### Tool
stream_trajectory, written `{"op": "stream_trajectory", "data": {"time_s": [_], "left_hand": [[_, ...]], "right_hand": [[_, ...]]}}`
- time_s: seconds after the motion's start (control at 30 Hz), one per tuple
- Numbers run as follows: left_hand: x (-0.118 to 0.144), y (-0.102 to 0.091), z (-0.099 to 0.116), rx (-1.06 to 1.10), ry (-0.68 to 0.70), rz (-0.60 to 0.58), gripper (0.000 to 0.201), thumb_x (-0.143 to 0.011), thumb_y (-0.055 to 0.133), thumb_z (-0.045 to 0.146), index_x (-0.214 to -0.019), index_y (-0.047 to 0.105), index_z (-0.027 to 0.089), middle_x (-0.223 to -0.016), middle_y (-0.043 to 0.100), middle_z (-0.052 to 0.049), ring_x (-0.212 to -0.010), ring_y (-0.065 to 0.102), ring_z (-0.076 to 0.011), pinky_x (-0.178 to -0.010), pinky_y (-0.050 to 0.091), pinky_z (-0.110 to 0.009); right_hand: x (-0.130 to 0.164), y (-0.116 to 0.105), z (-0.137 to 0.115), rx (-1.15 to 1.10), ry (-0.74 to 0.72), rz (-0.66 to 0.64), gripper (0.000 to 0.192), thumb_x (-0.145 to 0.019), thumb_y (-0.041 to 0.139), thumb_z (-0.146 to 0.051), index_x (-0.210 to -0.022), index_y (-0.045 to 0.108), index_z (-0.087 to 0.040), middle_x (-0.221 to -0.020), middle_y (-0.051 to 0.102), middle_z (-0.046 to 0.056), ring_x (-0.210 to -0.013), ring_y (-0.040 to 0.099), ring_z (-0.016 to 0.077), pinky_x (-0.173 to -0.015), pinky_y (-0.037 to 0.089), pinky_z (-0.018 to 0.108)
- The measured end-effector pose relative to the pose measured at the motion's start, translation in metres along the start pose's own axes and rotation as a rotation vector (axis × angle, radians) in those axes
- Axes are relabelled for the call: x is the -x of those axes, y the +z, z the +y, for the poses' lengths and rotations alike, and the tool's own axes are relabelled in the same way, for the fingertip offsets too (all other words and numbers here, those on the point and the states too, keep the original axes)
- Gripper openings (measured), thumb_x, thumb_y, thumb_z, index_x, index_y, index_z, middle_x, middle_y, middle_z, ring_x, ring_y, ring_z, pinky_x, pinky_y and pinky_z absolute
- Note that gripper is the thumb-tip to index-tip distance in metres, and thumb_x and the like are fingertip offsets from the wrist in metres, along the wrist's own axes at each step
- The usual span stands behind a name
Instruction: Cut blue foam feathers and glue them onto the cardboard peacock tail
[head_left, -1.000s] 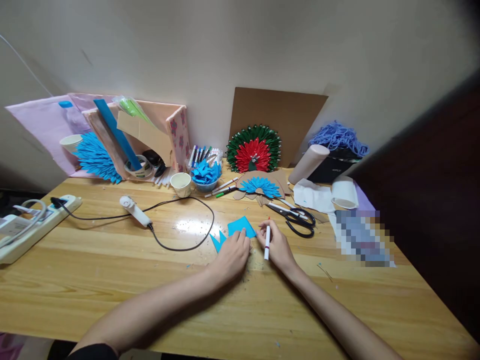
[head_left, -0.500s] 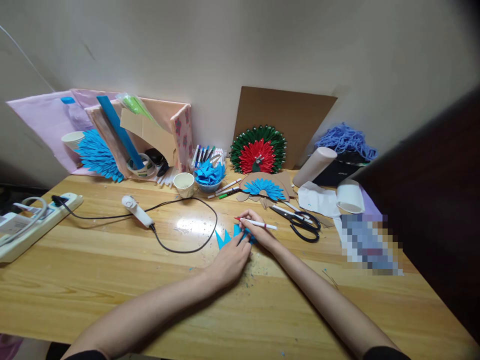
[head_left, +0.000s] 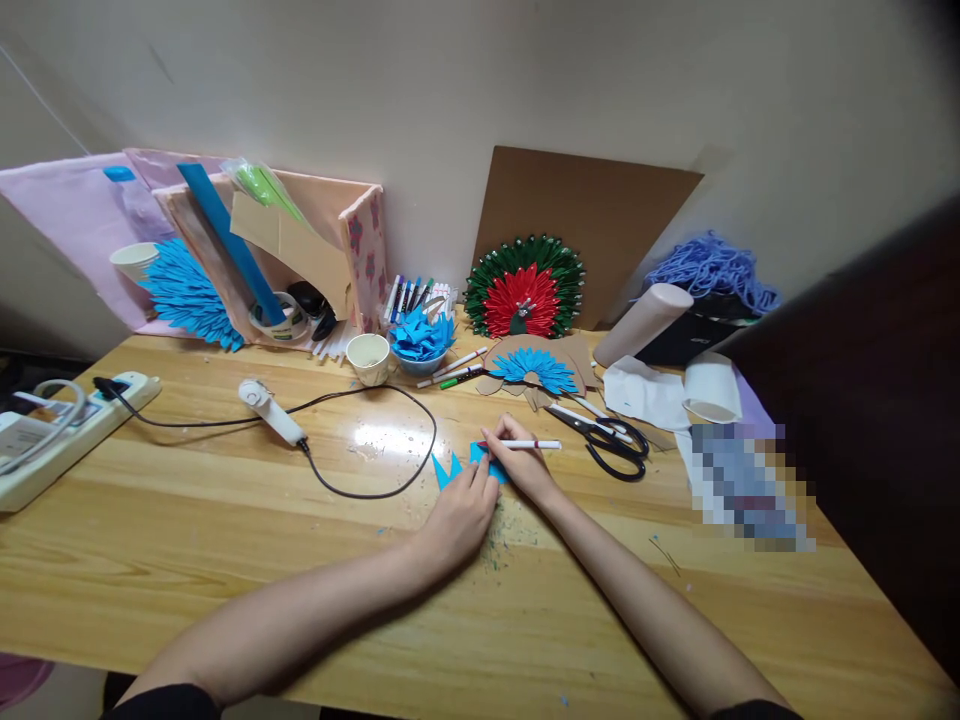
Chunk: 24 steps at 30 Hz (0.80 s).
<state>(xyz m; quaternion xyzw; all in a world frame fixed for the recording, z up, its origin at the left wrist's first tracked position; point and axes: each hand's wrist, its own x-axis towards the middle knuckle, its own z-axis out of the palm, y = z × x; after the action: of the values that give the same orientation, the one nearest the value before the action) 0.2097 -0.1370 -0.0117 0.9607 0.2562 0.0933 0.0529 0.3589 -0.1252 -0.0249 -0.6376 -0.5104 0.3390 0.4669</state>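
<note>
My right hand (head_left: 523,462) is closed round a slim white felt-tip pen (head_left: 538,444) with red markings. The pen lies nearly level, its red end pointing left over a blue piece of sheet material (head_left: 496,470). My left hand (head_left: 466,505) presses on this piece, fingers together and partly covering it. Just left of these fingers, pointed blue pieces (head_left: 444,472) lie on the table; I cannot tell whether they are joined to the piece under my hands. To the right, black-handled scissors (head_left: 616,445) rest with their blades toward my right hand.
A corded white glue gun (head_left: 271,412) lies left, its cable looping near my hands. Behind are a paper cup (head_left: 368,358), a bowl of blue pieces (head_left: 421,340), a blue fan on cardboard (head_left: 534,370) and a red-green peacock (head_left: 525,290). A power strip (head_left: 75,435) sits far left.
The pen's red end has moved slightly right and down, onto the blue piece beside my left fingertips. My left hand stays pressed there. The camera view has shifted a little.
</note>
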Motion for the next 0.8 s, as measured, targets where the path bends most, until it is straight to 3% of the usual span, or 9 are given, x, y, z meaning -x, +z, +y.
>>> {"op": "stream_trajectory", "data": {"time_s": [0.17, 0.37, 0.43, 0.57, 0.7, 0.8], "left_hand": [[0.0001, -0.0016, 0.0003, -0.031, -0.017, -0.019, 0.020, -0.083, 0.033, 0.008, -0.093, 0.051, 0.010, -0.118, 0.053, -0.020, -0.096, 0.054, -0.0257, -0.075, 0.047, -0.037], [0.0007, -0.0011, 0.0019, -0.116, 0.010, -0.023, 0.021, -0.082, 0.034, 0.007, -0.094, 0.051, 0.009, -0.116, 0.055, -0.020, -0.093, 0.056, -0.0241, -0.078, 0.046, -0.034], [0.0010, -0.0006, 0.0023, -0.127, 0.017, -0.010, 0.022, -0.082, 0.033, 0.007, -0.095, 0.051, 0.007, -0.114, 0.055, -0.022, -0.095, 0.056, -0.0249, -0.079, 0.046, -0.035], [0.0023, 0.0020, 0.0028, -0.166, 0.041, 0.024, 0.021, -0.083, 0.033, 0.008, -0.094, 0.051, 0.007, -0.122, 0.051, -0.022, -0.101, 0.055, -0.0250, -0.080, 0.045, -0.035], [0.0037, 0.0039, 0.0043, -0.229, 0.055, 0.057, 0.017, -0.083, 0.035, 0.009, -0.091, 0.051, 0.009, -0.116, 0.055, -0.019, -0.102, 0.055, -0.0238, -0.082, 0.044, -0.034], [0.0045, 0.0045, 0.0057, -0.264, 0.069, 0.094, 0.016, -0.083, 0.036, 0.010, -0.091, 0.050, 0.009, -0.114, 0.056, -0.019, -0.102, 0.054, -0.0241, -0.082, 0.043, -0.033]], "right_hand": [[0.0007, -0.0001, -0.0044, 0.041, -0.025, -0.051, 0.029, -0.080, 0.050, -0.039, -0.060, 0.040, -0.021, -0.055, 0.045, -0.004, -0.054, 0.046, 0.0128, -0.050, 0.032, 0.023], [0.0005, 0.0005, -0.0026, 0.036, -0.037, -0.045, 0.028, -0.080, 0.051, -0.038, -0.061, 0.040, -0.021, -0.056, 0.045, -0.005, -0.056, 0.048, 0.0131, -0.051, 0.033, 0.022], [0.0006, 0.0002, -0.0021, 0.020, -0.042, -0.080, 0.028, -0.080, 0.050, -0.038, -0.061, 0.040, -0.021, -0.057, 0.046, -0.004, -0.057, 0.050, 0.0132, -0.052, 0.034, 0.022], [0.0002, -0.0004, -0.0016, 0.030, -0.031, -0.032, 0.028, -0.081, 0.049, -0.038, -0.061, 0.038, -0.021, -0.056, 0.044, -0.005, -0.056, 0.049, 0.0126, -0.052, 0.033, 0.022], [-0.0003, -0.0005, 0.0000, 0.023, -0.049, -0.125, 0.028, -0.080, 0.050, -0.037, -0.060, 0.040, -0.020, -0.056, 0.046, -0.005, -0.056, 0.049, 0.0121, -0.051, 0.033, 0.021], [-0.0001, -0.0006, 0.0004, 0.011, -0.050, -0.107, 0.028, -0.081, 0.050, -0.035, -0.060, 0.040, -0.020, -0.055, 0.045, -0.005, -0.054, 0.047, 0.0115, -0.051, 0.033, 0.021]]}}
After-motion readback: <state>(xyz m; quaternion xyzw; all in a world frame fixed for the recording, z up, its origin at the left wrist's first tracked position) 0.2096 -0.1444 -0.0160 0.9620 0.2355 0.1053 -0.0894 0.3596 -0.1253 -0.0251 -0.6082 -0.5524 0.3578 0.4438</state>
